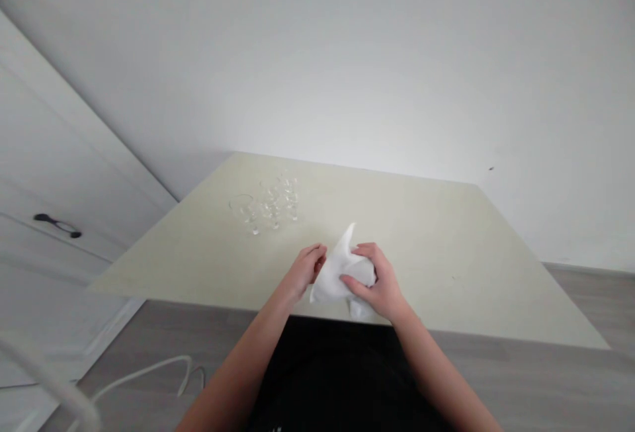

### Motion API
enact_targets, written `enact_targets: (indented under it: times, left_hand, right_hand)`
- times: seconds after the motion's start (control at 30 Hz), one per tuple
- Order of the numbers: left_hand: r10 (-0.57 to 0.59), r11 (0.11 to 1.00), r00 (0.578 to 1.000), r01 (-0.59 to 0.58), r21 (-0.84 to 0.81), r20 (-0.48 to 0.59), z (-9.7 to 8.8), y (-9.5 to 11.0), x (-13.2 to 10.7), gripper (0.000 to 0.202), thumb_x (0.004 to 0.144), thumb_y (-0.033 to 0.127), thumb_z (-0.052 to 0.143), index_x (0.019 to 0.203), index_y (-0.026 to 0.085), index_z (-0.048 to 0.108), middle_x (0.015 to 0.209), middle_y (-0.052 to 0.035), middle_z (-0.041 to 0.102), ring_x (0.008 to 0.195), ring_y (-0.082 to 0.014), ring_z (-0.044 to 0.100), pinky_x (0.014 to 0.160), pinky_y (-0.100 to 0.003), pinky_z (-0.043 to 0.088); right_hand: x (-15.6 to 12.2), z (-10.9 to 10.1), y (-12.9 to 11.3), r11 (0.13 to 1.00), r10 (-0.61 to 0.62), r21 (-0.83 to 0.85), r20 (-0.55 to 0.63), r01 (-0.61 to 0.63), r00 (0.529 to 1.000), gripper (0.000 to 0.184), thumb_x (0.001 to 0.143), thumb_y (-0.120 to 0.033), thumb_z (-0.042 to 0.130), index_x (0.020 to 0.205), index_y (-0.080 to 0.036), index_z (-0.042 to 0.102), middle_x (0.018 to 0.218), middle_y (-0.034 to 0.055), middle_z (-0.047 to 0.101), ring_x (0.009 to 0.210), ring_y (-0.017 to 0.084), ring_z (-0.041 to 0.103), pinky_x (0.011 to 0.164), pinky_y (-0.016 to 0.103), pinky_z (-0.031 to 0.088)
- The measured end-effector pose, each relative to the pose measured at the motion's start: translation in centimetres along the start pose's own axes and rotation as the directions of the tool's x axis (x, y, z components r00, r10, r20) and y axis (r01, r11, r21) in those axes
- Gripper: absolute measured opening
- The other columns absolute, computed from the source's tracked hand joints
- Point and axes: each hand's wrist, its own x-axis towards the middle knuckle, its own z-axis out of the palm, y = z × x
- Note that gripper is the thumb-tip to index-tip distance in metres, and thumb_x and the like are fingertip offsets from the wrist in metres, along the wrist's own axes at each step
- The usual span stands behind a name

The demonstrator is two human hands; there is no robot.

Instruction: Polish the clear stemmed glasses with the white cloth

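Note:
A crumpled white cloth (333, 274) is gripped in my right hand (380, 283), thumb on the near side and fingers over the far side. One corner of it sticks up, and a loose end hangs down by the table's front edge. Close on the cloth's left is my left hand (308, 268), its fingers curled in. What those fingers hold, if anything, cannot be made out. Whether something is wrapped inside the cloth is hidden too. Several clear stemmed glasses (272, 210) stand grouped on the table, beyond my left hand and to its left.
The pale table (421, 233) reaches back to a white wall (347, 55). On the left is a white cabinet (59, 147) with a dark handle (57, 225). A white cable (143, 371) runs low at the left, above the grey wood-look floor (496, 379).

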Motion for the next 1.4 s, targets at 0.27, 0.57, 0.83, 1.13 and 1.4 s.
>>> enact_targets:
  times: [0.27,0.57,0.83,1.13,1.4]
  left_hand:
    - [0.828,0.457,0.542,-0.800,0.388,0.142,-1.0,-0.6,-1.7,0.018,0.086,0.027,0.061,0.071,0.022,0.053,0.062,0.0013,0.051,0.056,-0.0130,0.047,0.055,-0.027,0.037]
    - [0.351,0.905,0.934,-0.355,0.235,0.057,-0.1,0.2,-0.6,0.025,0.091,0.039,0.054,0.075,0.021,0.051,0.061,0.0039,0.048,0.053,-0.0116,0.045,0.052,-0.024,0.038]
    - [0.808,0.448,0.572,-0.751,0.485,0.141,-0.5,-0.3,0.1,0.022,0.090,0.024,0.054,0.070,0.022,0.047,0.061,0.0023,0.046,0.055,-0.0131,0.044,0.055,-0.027,0.035]
    - [0.268,0.952,0.963,-0.268,0.147,0.023,-0.2,0.0,4.5,0.031,0.088,0.046,0.052,0.068,0.022,0.046,0.056,0.0049,0.040,0.047,-0.0112,0.035,0.046,-0.023,0.028]
    - [0.788,0.535,0.608,-0.756,0.378,0.100,-1.1,-0.3,2.9,0.025,0.088,0.033,0.061,0.067,0.022,0.051,0.062,0.0004,0.048,0.057,-0.0143,0.044,0.058,-0.028,0.036]
  right_hand:
    - [0.2,1.3,1.3,0.713,0.527,0.445,0.170,-0.542,0.832,0.038,0.086,-0.057,0.067,0.097,-0.021,0.064,0.084,0.0037,0.068,0.074,0.020,0.063,0.068,0.032,0.054]
    - [0.3,0.4,0.8,0.965,0.180,0.213,-0.109,-0.154,0.978,0.035,0.078,-0.043,0.080,0.103,-0.024,0.064,0.096,0.0014,0.067,0.088,0.020,0.061,0.082,0.032,0.050]
    - [1.3,1.7,2.3,0.629,0.541,0.562,0.180,-0.537,0.822,0.039,0.078,-0.053,0.077,0.095,-0.020,0.063,0.081,0.0001,0.066,0.071,0.017,0.060,0.068,0.029,0.049]
    - [4.1,0.9,3.7,0.974,0.128,0.200,-0.108,-0.105,0.986,0.042,0.069,-0.041,0.084,0.101,-0.022,0.063,0.094,0.0004,0.067,0.088,0.019,0.061,0.083,0.031,0.049]
    - [4.1,2.3,3.6,0.714,0.506,0.497,0.121,-0.493,0.854,0.040,0.081,-0.056,0.071,0.095,-0.020,0.061,0.078,0.0005,0.065,0.071,0.017,0.061,0.069,0.030,0.052]
